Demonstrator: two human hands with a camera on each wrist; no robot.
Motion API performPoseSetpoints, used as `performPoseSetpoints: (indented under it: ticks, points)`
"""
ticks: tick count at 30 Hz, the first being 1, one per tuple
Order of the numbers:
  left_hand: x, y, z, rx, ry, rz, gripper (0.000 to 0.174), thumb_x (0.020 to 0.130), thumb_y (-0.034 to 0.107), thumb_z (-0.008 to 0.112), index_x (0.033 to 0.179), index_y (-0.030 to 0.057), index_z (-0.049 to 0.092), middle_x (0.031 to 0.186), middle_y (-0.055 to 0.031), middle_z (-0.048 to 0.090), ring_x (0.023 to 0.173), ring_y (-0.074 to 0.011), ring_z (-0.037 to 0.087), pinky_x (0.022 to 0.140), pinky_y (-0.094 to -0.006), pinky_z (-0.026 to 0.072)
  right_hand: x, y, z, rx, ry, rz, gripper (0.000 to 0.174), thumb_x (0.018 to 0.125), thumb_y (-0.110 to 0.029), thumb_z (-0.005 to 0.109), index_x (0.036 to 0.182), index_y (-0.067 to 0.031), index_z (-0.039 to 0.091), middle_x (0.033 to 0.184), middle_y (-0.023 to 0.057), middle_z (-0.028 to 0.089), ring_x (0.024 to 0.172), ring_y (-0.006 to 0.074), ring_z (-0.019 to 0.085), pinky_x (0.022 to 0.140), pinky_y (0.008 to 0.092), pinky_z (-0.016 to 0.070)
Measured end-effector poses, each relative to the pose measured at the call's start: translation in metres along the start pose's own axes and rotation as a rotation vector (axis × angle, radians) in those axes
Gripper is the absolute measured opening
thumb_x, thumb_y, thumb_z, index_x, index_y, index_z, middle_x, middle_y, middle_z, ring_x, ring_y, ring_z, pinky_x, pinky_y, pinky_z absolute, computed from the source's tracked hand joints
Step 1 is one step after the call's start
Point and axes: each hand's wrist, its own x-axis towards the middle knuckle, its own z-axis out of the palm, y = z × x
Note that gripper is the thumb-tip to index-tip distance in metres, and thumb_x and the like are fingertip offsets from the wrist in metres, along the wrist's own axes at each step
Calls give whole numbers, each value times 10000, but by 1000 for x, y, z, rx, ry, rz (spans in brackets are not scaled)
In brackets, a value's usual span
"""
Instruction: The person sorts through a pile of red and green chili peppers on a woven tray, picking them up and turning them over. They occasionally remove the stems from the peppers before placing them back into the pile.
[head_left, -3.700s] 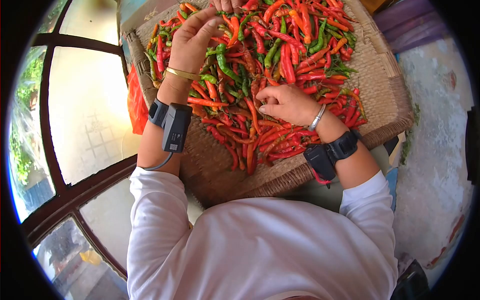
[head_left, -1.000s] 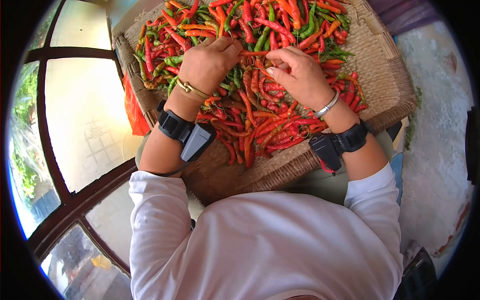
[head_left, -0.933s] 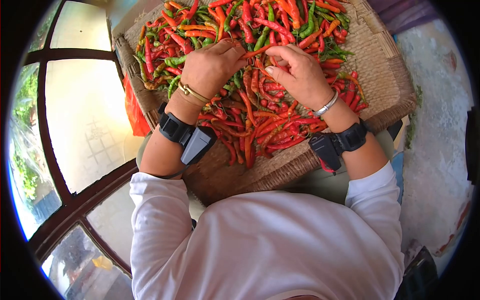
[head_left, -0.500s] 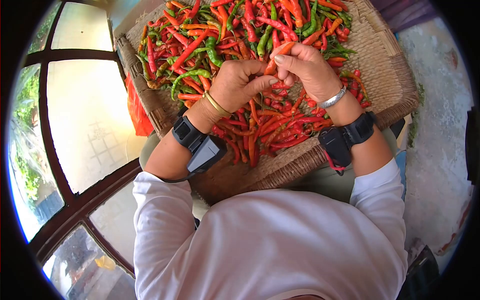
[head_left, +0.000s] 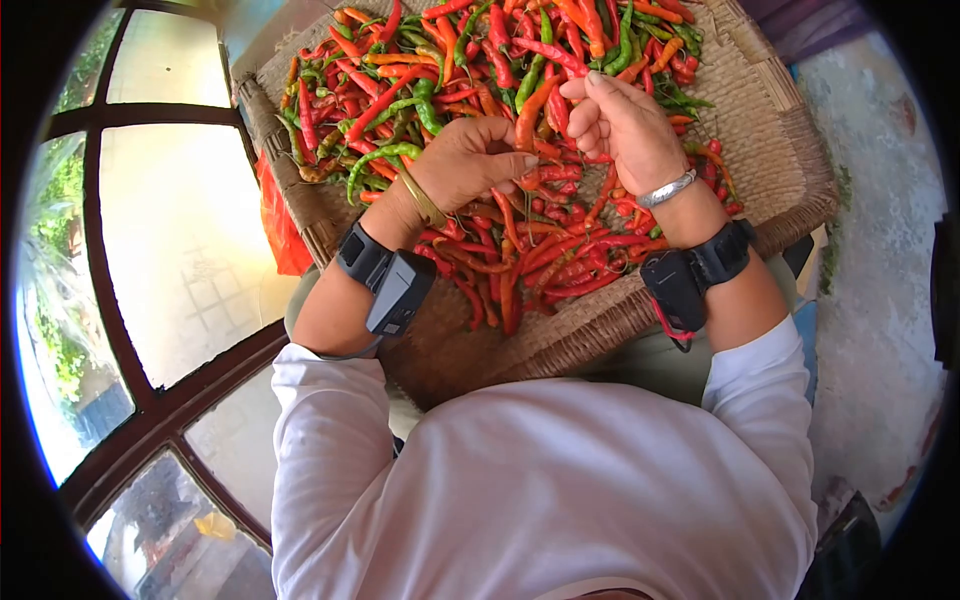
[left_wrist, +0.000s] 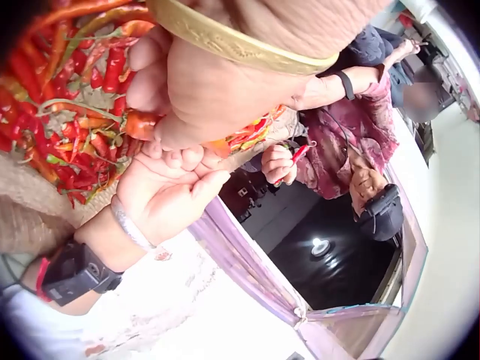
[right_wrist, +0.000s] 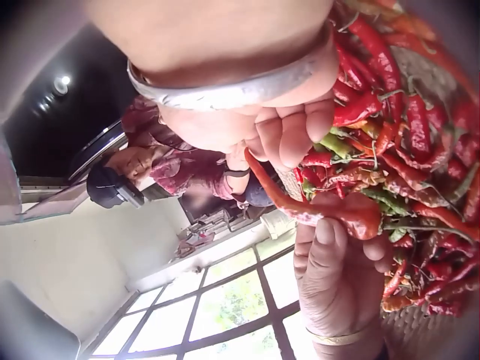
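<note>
In the head view an orange-red pepper (head_left: 531, 118) is pinched at its lower end by the left hand (head_left: 468, 168), which wears a gold bracelet. Beside its other end, the right hand (head_left: 632, 132), with a silver bracelet, is turned partly palm up, its fingers loosely bent. The right wrist view shows the bent pepper (right_wrist: 289, 202) between the left thumb and fingers (right_wrist: 324, 232), its thin tip close to the right hand's fingers (right_wrist: 283, 135). Red, orange and green peppers (head_left: 575, 250) lie beneath both hands.
The peppers are on a woven tray (head_left: 745, 120) with a thick rim. Window panes (head_left: 190, 230) stand at the left, near a red plastic bag (head_left: 281, 220). In the left wrist view another person in a pink patterned top (left_wrist: 349, 124) holds a red pepper (left_wrist: 300, 155).
Since half a second ago the right hand has released the orange-red pepper, moved slightly up and right, and turned palm up. The left hand now holds the pepper, having shifted slightly left.
</note>
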Motion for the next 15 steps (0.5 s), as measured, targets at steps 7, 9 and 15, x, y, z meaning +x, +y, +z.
performPoseSetpoints:
  ticks: [7, 9, 15]
  points:
    - [5, 18, -43, -18, 293, 180, 194, 817, 198, 565, 914, 31, 582, 741, -3, 607, 637, -36, 561, 514, -163, 423, 1, 2, -2, -50, -28, -32, 311, 881, -295, 440, 985, -23, 550, 639, -6, 548, 520, 46, 477, 478, 179, 401]
    - [9, 25, -45, -427, 469, 535, 240, 826, 187, 553, 995, 18, 574, 799, -32, 618, 704, -60, 571, 584, -184, 447, 1, 1, -1, -48, -14, -23, 304, 878, -290, 448, 986, -25, 551, 638, -6, 547, 521, 44, 476, 483, 177, 401]
    - [4, -1, -65, 809, 548, 414, 259, 804, 117, 519, 1061, 86, 539, 874, -52, 618, 742, -186, 604, 606, -278, 482, -1, -1, 2, -107, -25, -3, 282, 870, -285, 460, 973, -42, 561, 635, -19, 548, 521, 40, 477, 488, 170, 392]
